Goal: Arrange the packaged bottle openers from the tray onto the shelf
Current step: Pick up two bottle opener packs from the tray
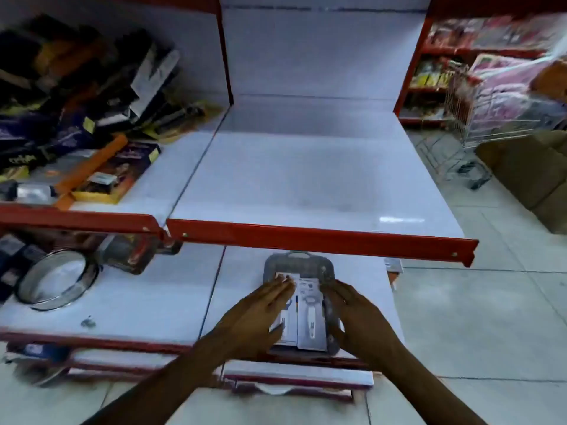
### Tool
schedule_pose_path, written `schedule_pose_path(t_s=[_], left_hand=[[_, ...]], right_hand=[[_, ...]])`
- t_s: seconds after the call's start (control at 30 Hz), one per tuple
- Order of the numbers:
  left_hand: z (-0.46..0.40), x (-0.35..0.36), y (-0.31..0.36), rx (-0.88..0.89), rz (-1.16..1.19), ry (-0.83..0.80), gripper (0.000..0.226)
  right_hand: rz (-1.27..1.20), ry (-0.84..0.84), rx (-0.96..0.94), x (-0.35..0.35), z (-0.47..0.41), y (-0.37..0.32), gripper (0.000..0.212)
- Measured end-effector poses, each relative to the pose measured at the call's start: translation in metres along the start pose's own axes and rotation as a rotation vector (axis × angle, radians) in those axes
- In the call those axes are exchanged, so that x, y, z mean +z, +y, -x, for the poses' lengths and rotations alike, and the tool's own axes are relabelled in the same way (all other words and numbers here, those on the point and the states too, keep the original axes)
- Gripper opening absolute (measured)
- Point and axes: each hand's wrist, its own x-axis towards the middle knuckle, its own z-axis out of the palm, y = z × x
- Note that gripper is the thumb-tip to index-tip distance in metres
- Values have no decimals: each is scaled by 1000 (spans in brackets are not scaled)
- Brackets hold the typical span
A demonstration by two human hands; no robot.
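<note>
Packaged bottle openers (311, 314) lie in a grey tray (299, 262) between both hands. The left hand (260, 314) rests flat, fingers spread, on the left packages; the right hand (352, 314) lies open along the tray's right edge, gripping nothing.

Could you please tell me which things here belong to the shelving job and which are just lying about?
Job: tray, packaged openers, upper shelf, left hand, right hand.
Lying about: sieve, boxed goods, trolley.
</note>
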Motion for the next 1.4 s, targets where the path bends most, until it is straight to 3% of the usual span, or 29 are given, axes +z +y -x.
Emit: schedule_pose_path(t_s=[0.1,0.2,0.33,0.57,0.73,0.9,0.93,1.07,1.23,1.4], left_hand=[[-37,20,-23,-102,108,-383,107],[-69,34,-38,-162,78,-544,128],[-86,51,-47,-187,52,-639,138],[-94,62,-50,-230,36,-643,143],[-85,42,-47,-217,-17,-393,115],[-36,10,-22,-305,333,-96,54],[-24,1,-14,-300,406,-60,40],[9,-52,17,-261,463,130,17],[19,-165,39,-177,531,474,26],[-9,-249,22,-146,750,574,35]], right_hand=[[-78,-352,10,28,-37,11,92],[-62,-507,22,51,-74,18,113],[21,-601,-8,73,-96,29,134],[38,-565,-10,80,-102,31,136],[4,-408,65,51,-96,24,106],[-339,-241,206,9,-61,7,29],[-382,-215,222,-1,-50,1,22],[-470,-55,211,-54,-8,-24,17],[-556,343,138,-164,14,-46,22],[-679,503,38,-242,-17,-47,34]])
